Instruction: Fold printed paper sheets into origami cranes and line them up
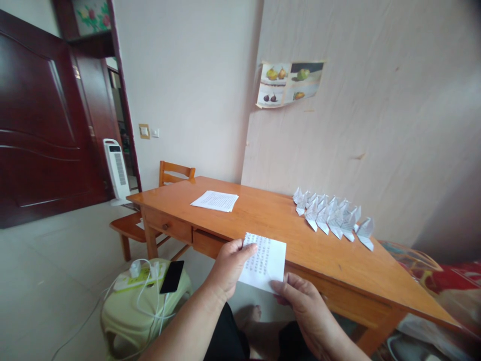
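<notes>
Between my two hands is a roughly square sheet of printed paper (268, 263), held in front of the table's near edge. My left hand (229, 265) pinches its left side, thumb on top. At the lower right corner, my right hand (298, 296) grips it between thumb and fingers. Lines of text cover much of the sheet's face; its lower right part looks blank. A stack of printed sheets (215, 201) lies on the wooden table (263, 208) beyond my left hand. Several folded paper figures (332, 215) stand in rows at the table's right.
A pale green stool (128, 311) at lower left carries a power strip (141, 276), white cables and a black phone (172, 277). A wooden chair (130, 225) stands by the table's left end. Bags (451, 286) lie at the right. A drawer (208, 242) sits slightly out.
</notes>
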{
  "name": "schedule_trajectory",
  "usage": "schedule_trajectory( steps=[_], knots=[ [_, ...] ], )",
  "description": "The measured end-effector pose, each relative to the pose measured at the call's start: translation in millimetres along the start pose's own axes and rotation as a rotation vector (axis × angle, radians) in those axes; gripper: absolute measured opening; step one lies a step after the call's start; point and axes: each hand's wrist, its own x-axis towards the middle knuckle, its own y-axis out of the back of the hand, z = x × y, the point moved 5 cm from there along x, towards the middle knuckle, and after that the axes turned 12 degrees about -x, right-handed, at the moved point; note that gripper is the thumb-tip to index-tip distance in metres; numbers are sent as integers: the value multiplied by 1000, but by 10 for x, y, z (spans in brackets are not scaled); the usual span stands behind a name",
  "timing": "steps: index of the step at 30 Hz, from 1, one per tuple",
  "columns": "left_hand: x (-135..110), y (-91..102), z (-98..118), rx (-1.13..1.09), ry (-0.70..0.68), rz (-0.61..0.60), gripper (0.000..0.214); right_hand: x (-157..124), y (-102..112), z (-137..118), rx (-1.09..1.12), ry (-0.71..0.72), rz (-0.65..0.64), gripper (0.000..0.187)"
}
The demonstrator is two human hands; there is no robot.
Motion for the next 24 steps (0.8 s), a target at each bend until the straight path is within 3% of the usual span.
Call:
schedule_trajectory(
  steps=[16, 24],
  knots=[
    [6, 94, -8, -2, 37, 18, 27, -32, -22, 3, 5, 1, -14, 27],
    [-5, 124, 141, 106, -74, 28, 24, -10, 0, 133, -24, -8, -21, 30]
  ],
)
